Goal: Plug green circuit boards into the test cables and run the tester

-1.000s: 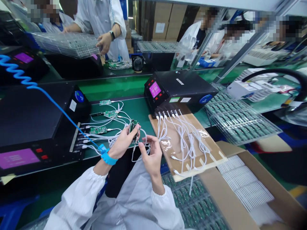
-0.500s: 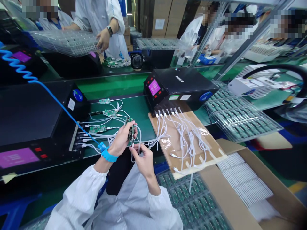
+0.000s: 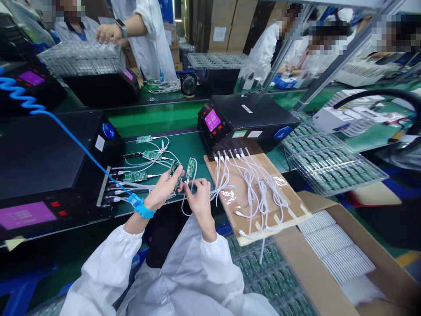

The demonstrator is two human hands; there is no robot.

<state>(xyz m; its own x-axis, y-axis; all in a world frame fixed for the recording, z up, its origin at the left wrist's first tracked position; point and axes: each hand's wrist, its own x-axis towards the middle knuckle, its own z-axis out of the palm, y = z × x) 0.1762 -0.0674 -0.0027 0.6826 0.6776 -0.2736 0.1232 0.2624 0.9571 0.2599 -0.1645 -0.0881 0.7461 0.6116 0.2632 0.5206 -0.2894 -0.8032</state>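
My left hand [image 3: 163, 189], with a blue strap [image 3: 141, 207] on its wrist, is closed around green circuit boards [image 3: 175, 170]; how many is unclear. To its right, my right hand [image 3: 199, 198] pinches the white plug [image 3: 187, 182] of a cable. A separate circuit board [image 3: 190, 167] stands up from that plug, above my right fingertips. The plug's white cable [image 3: 184, 210] loops below my hands. Left of them, several circuit boards lie on the green bench with white cables attached, such as one board [image 3: 135, 176].
Black boxes with pink screens stand at left [image 3: 49, 149] and centre [image 3: 246, 116]. White cables rest on a brown cardboard sheet [image 3: 226, 206]. At right are a clear tray of boards [image 3: 335, 162] and an open carton [image 3: 358, 228]. A coiled blue cord [image 3: 72, 136] crosses the left side.
One circuit board now stands apart from those in my left hand, at the plug my right hand pinches. My hands have shifted slightly. Across the bench, a co-worker's hand has moved left over the clear trays.
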